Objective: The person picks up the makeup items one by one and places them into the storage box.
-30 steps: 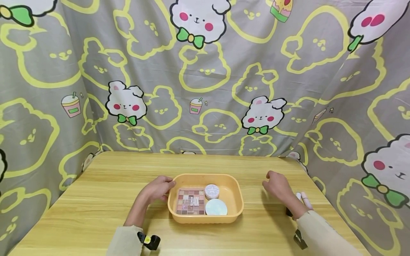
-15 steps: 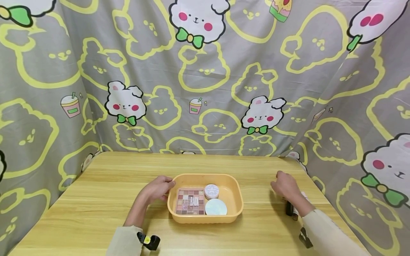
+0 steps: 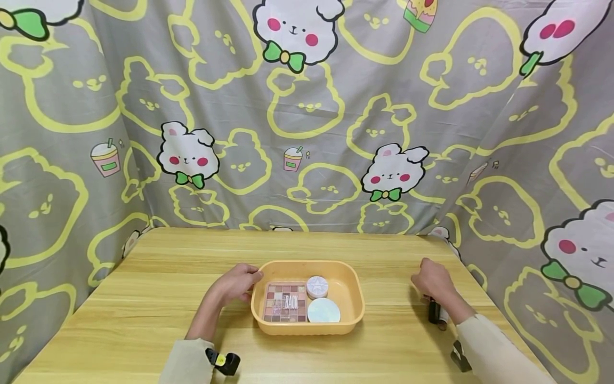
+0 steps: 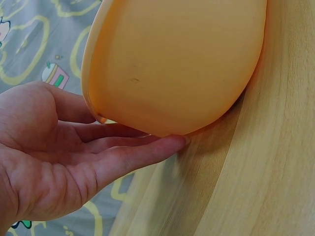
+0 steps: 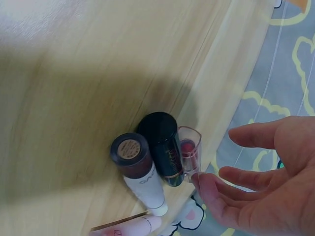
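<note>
My left hand (image 3: 236, 282) grips the left end of a yellow-orange plastic basin (image 3: 357, 290); in the left wrist view the thumb reaches the rim and the fingers lie along the outer wall (image 4: 172, 64). Inside the basin lie an eyeshadow palette (image 3: 284, 309), a small round compact with a star (image 3: 317, 287) and a larger pale round compact (image 3: 323, 311). My right hand (image 3: 435, 281) hovers at the right over cosmetic tubes. In the right wrist view its thumb and fingers are apart, with fingertips beside a clear lipstick (image 5: 189, 150); contact is unclear.
Beside the lipstick are a black tube (image 5: 160, 142), a white tube with a dark cap (image 5: 142, 177) and a pink tube (image 5: 133, 226). They lie on a wooden table (image 3: 182, 250). A patterned grey curtain (image 3: 230, 106) encloses the back and sides.
My right hand has moved to the right, away from the basin and over the tubes. The left hand, the basin and its contents have stayed in place.
</note>
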`<state>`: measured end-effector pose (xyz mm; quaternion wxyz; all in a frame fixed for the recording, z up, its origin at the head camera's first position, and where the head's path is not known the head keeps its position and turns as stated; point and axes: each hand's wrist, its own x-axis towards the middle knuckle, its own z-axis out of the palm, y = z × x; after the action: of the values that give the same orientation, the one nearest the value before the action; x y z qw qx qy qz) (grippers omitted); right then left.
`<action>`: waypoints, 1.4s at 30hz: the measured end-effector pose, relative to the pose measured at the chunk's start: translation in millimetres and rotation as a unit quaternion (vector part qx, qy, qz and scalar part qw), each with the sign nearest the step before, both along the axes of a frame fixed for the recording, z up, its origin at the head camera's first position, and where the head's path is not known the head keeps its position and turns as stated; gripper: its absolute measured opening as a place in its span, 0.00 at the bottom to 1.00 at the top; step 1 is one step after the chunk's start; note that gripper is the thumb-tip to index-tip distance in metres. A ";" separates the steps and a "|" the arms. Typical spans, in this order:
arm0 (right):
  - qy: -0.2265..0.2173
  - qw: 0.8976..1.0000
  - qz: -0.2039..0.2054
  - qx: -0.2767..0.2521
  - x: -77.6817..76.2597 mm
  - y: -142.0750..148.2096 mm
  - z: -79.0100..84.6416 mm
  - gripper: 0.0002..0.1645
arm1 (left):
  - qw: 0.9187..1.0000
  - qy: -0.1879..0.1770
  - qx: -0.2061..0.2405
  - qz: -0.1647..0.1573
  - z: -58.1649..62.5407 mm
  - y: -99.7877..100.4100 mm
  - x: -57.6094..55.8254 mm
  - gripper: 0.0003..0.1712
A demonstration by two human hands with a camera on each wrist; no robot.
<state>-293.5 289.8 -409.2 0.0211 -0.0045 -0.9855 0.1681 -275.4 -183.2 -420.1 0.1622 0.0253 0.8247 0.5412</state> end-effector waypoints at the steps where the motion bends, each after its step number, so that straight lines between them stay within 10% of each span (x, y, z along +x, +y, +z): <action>1: -0.003 1.000 -0.002 0.000 0.0 1.1 -0.6 0.12 | 1.000 0.000 0.000 -0.001 0.0 0.0 -0.1 0.26; 42: -0.003 1.000 0.010 0.017 0.5 5.6 -13.4 0.21 | 1.000 -0.002 -0.008 0.004 -0.1 0.1 0.0 0.27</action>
<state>-293.0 295.4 -422.6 0.0169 0.0051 -0.9884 0.1511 -275.4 -183.2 -420.3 0.1614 0.0196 0.8286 0.5357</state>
